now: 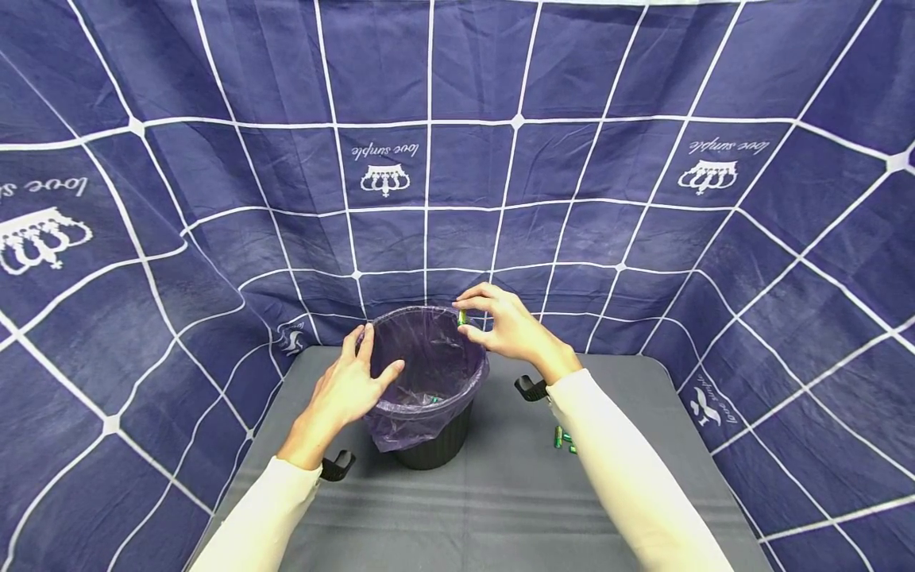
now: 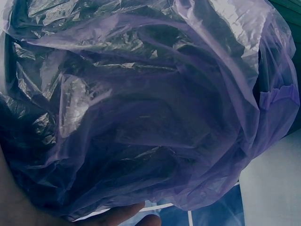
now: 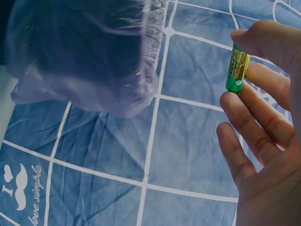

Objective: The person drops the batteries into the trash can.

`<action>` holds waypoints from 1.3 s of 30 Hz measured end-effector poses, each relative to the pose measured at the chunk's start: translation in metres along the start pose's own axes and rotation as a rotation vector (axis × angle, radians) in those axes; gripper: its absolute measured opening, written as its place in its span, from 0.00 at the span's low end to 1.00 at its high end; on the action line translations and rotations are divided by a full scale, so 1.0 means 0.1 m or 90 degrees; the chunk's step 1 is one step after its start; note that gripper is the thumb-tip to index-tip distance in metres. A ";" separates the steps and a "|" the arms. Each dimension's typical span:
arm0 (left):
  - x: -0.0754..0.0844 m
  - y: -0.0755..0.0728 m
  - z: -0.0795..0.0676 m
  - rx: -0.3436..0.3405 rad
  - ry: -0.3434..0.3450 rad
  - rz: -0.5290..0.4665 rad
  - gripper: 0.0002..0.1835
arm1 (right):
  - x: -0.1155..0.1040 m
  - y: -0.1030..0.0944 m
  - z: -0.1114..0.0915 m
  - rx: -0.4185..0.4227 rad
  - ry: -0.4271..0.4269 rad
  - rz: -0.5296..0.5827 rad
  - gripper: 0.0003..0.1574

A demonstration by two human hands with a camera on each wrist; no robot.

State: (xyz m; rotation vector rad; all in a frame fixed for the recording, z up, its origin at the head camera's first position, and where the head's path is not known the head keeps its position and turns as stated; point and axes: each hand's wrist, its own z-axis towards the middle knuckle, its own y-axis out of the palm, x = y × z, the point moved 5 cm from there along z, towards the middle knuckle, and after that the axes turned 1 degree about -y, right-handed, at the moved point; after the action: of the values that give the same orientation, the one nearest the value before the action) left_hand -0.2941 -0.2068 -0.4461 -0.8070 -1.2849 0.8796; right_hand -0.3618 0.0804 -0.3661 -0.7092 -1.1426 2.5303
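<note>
"Battery (image 1: 462,318) in yet?"
"No: the right hand (image 1: 503,322) pinches it, thumb against fingertips, with the lined bin (image 1: 432,454) just to that hand's left."
"And the left hand (image 1: 346,389)?"
"Gripping nothing that shows, fingers spread at the bin's rim."
"What's done?"
"Something green (image 1: 434,400) inside, perhaps a battery; left over, I'd judge, are several batteries (image 1: 558,438) nearer the body than the right hand."

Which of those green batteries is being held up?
The green-and-gold battery pinched in the right hand; the loose batteries near the right sleeve lie on the grey table.
</note>
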 end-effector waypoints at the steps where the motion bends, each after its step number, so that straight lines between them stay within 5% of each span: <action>1: 0.00 0.00 0.00 -0.001 0.001 0.003 0.56 | -0.01 0.01 0.02 -0.003 0.001 -0.002 0.24; 20: 0.01 0.01 0.01 -0.009 0.004 0.009 0.56 | -0.04 0.13 0.32 -0.061 0.059 -0.030 0.23; 39: 0.01 -0.02 0.01 -0.006 0.012 0.018 0.56 | -0.05 0.20 0.33 -0.111 0.095 -0.030 0.28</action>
State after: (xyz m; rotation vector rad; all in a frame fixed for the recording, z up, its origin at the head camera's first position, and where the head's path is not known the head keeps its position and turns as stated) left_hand -0.2946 -0.2067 -0.4434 -0.8417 -1.2647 0.8874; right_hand -0.3758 0.0449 -0.3605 -0.8869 -1.3221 2.3145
